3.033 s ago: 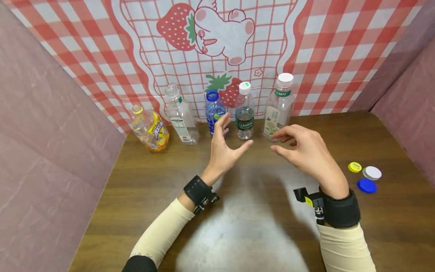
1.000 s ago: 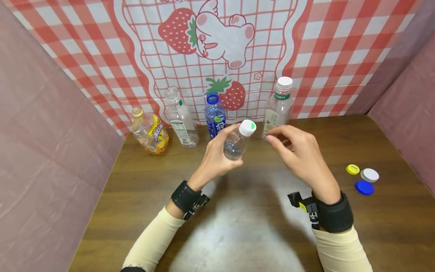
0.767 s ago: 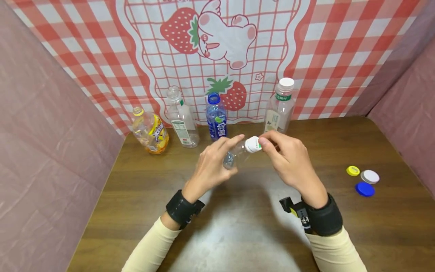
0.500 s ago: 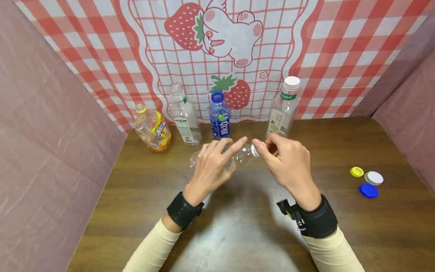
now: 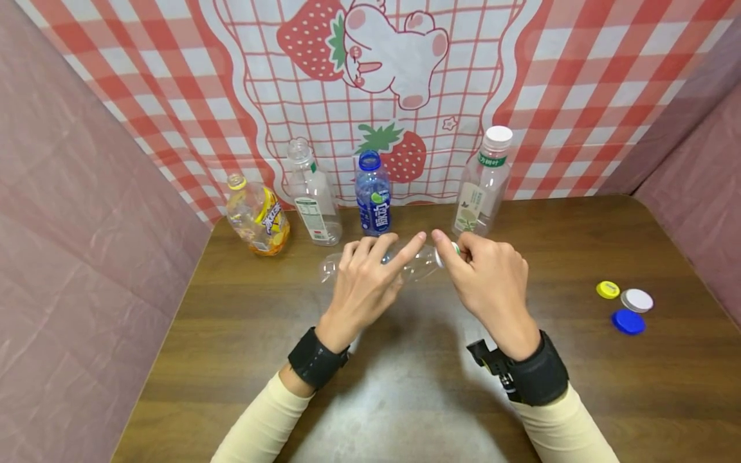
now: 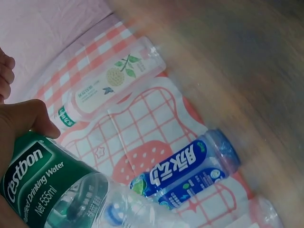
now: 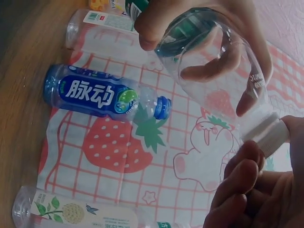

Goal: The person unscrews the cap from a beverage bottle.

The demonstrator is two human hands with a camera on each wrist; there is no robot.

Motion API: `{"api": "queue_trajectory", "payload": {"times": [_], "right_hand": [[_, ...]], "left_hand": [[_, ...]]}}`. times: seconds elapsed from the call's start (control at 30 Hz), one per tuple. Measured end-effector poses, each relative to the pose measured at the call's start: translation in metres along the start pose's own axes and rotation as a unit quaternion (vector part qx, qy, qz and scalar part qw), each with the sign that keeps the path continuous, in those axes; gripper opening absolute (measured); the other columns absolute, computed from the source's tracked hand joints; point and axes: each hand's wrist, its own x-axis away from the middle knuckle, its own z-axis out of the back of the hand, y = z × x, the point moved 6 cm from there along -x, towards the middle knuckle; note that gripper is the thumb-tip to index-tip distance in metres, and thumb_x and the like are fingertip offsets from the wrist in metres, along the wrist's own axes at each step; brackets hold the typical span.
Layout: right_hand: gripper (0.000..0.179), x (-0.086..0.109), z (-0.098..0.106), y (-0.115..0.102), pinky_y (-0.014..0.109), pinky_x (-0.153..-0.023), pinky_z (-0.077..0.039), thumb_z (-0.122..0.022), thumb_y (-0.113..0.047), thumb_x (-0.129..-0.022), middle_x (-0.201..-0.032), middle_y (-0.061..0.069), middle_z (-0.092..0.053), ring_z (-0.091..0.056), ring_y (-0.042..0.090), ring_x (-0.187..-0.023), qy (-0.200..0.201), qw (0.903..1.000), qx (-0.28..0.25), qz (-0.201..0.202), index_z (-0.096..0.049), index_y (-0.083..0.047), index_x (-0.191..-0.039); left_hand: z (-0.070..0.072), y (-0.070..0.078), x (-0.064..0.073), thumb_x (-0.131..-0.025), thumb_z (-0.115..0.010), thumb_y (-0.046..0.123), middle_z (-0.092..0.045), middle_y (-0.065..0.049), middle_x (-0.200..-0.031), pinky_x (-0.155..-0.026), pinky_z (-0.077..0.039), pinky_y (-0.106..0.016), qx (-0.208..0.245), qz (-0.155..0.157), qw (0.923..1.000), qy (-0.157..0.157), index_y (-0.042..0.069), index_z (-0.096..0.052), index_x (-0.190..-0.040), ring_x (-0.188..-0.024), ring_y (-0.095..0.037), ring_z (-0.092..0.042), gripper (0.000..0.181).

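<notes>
A clear water bottle with a green label [image 6: 45, 183] lies sideways in the air, gripped round its body by my left hand [image 5: 365, 273]. Its neck points right, toward my right hand [image 5: 492, 276], whose thumb and fingers pinch the white cap [image 7: 271, 135]. In the right wrist view the cap sits at the bottle's mouth; whether it is loose I cannot tell. Behind the hands stand an uncapped blue-labelled bottle [image 5: 373, 196] and, to the right, a tall clear bottle with a white cap [image 5: 480, 186]. The left hand hides most of the green label in the head view.
An uncapped clear bottle [image 5: 315, 199] and an uncapped yellow-labelled bottle [image 5: 260, 218] stand at the back left. Yellow [image 5: 608, 289], white [image 5: 637, 300] and blue [image 5: 628, 321] caps lie on the wooden table [image 5: 370, 411] at right. A checked cloth [image 5: 579, 96] hangs behind.
My left hand has picked the water bottle up from the back row and tipped it sideways toward me. My right hand has moved left and taken hold of its cap.
</notes>
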Motion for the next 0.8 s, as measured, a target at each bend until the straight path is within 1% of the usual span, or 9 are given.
{"api": "queue_trajectory", "payload": {"times": [0.17, 0.27, 0.37, 0.47, 0.6, 0.7, 0.8], "right_hand": [[0.050, -0.001, 0.002, -0.004, 0.033, -0.040, -0.023, -0.058, -0.042, -0.089, -0.045, -0.005, -0.030, -0.033, 0.015, -0.039, 0.032, 0.9986, -0.033, 0.028, -0.037, -0.017, -0.052], [0.045, -0.001, 0.003, -0.005, 0.032, -0.040, -0.024, -0.059, -0.038, -0.089, -0.047, -0.005, -0.031, -0.033, 0.015, -0.041, 0.031, 0.9976, -0.047, 0.039, -0.039, -0.016, -0.055], [0.038, -0.001, 0.003, -0.007, 0.032, -0.041, -0.025, -0.058, -0.036, -0.090, -0.052, -0.004, -0.034, -0.035, 0.015, -0.044, 0.017, 0.9971, -0.050, 0.056, -0.043, -0.013, -0.063], [0.034, -0.002, 0.004, -0.010, 0.031, -0.042, -0.026, -0.059, -0.033, -0.091, -0.056, -0.003, -0.036, -0.036, 0.015, -0.046, -0.003, 0.9954, -0.047, 0.084, -0.044, -0.011, -0.070], [0.030, -0.002, 0.006, -0.013, 0.029, -0.044, -0.029, -0.061, -0.031, -0.091, -0.059, -0.003, -0.038, -0.037, 0.013, -0.049, -0.037, 0.9912, -0.049, 0.118, -0.047, -0.009, -0.077], [0.027, -0.002, 0.007, -0.014, 0.028, -0.046, -0.032, -0.063, -0.031, -0.090, -0.063, -0.003, -0.042, -0.040, 0.011, -0.053, -0.066, 0.9879, -0.056, 0.129, -0.051, -0.007, -0.086], [0.028, -0.002, 0.009, -0.016, 0.027, -0.049, -0.035, -0.065, -0.030, -0.088, -0.070, -0.003, -0.047, -0.043, 0.010, -0.059, -0.087, 0.9842, -0.070, 0.137, -0.054, -0.005, -0.097]], "left_hand": [[-0.002, 0.000, -0.001, -0.075, -0.060, 0.013, -0.058, -0.005, -0.110, -0.066, -0.041, -0.036, 0.025, 0.016, 0.9996, 0.005, 0.031, -0.045, -0.144, -0.085, -0.024, -0.055, 0.072], [-0.003, 0.002, -0.002, -0.072, -0.065, 0.015, -0.058, -0.004, -0.109, -0.066, -0.042, -0.034, 0.052, 0.026, 0.9983, -0.003, 0.030, -0.044, -0.144, -0.085, -0.022, -0.054, 0.076], [-0.004, 0.003, -0.003, -0.066, -0.074, 0.021, -0.057, -0.003, -0.109, -0.066, -0.042, -0.032, 0.086, 0.036, 0.9955, -0.018, 0.029, -0.042, -0.144, -0.084, -0.019, -0.053, 0.085], [-0.005, 0.003, -0.004, -0.060, -0.080, 0.027, -0.057, -0.001, -0.109, -0.065, -0.042, -0.030, 0.108, 0.042, 0.9929, -0.027, 0.029, -0.041, -0.144, -0.083, -0.017, -0.052, 0.092], [-0.003, 0.001, -0.003, -0.060, -0.080, 0.028, -0.057, -0.001, -0.109, -0.065, -0.042, -0.031, 0.106, 0.040, 0.9931, -0.031, 0.029, -0.042, -0.144, -0.083, -0.017, -0.053, 0.092], [-0.003, -0.002, -0.001, -0.061, -0.080, 0.027, -0.056, -0.001, -0.110, -0.065, -0.042, -0.030, 0.104, 0.041, 0.9931, -0.037, 0.029, -0.041, -0.145, -0.084, -0.017, -0.053, 0.093], [-0.003, -0.005, 0.000, -0.060, -0.079, 0.026, -0.056, -0.001, -0.109, -0.064, -0.041, -0.030, 0.109, 0.044, 0.9923, -0.039, 0.029, -0.040, -0.145, -0.084, -0.017, -0.053, 0.094]]}}
